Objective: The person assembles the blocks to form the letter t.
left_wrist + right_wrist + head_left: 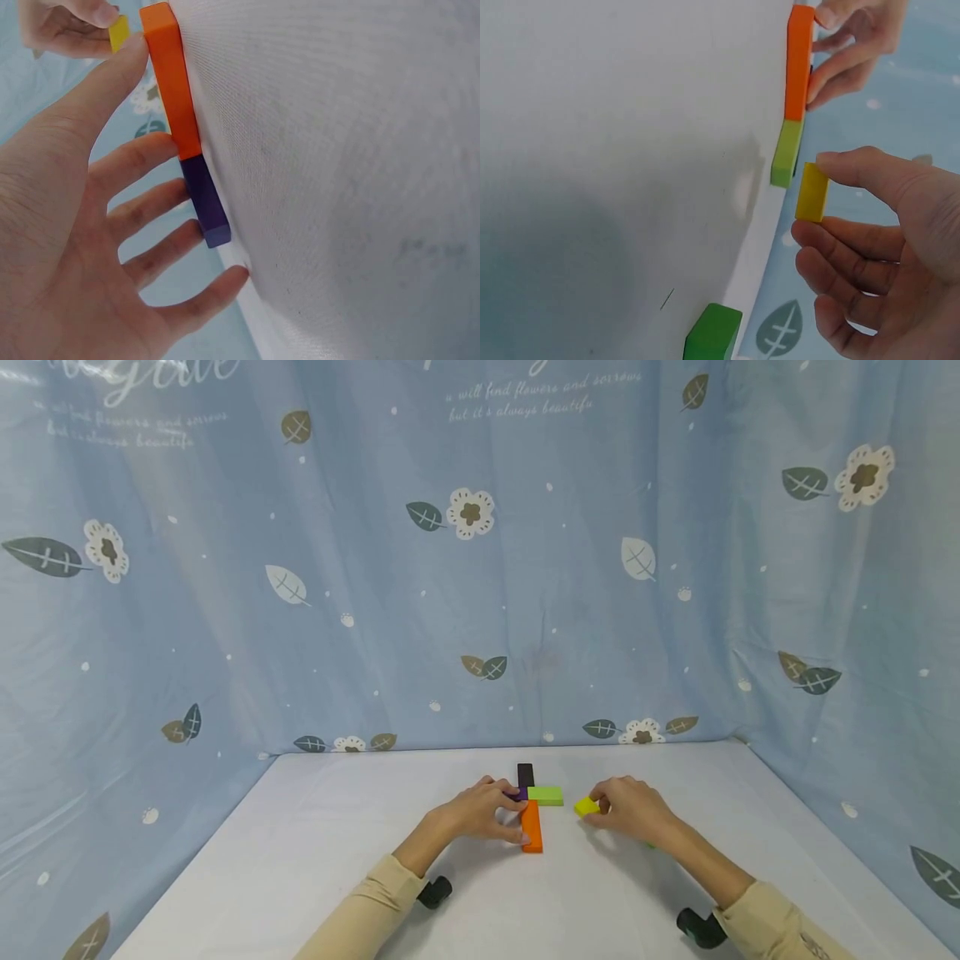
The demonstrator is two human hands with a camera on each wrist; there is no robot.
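My left hand (pixel 483 810) rests with spread fingers along the side of an orange block (pixel 532 828) and a purple block (pixel 204 199). In the left wrist view its thumb is at the orange block's near end and the fingertips reach to the purple one. A lime green block (pixel 546 796) lies crosswise at the orange block's far end, and a black block (pixel 526 773) stretches away behind it. Just to the right, my right hand (pixel 636 808) pinches a small yellow block (pixel 812 192) between thumb and fingers, a short gap from the lime green one.
A darker green block (pixel 714 334) lies on the white table (pixel 315 827), mostly hidden behind the right wrist in the head view. A blue patterned curtain (pixel 375 568) hangs at the back and both sides. A dark wrist camera (pixel 435 892) juts out under the left forearm.
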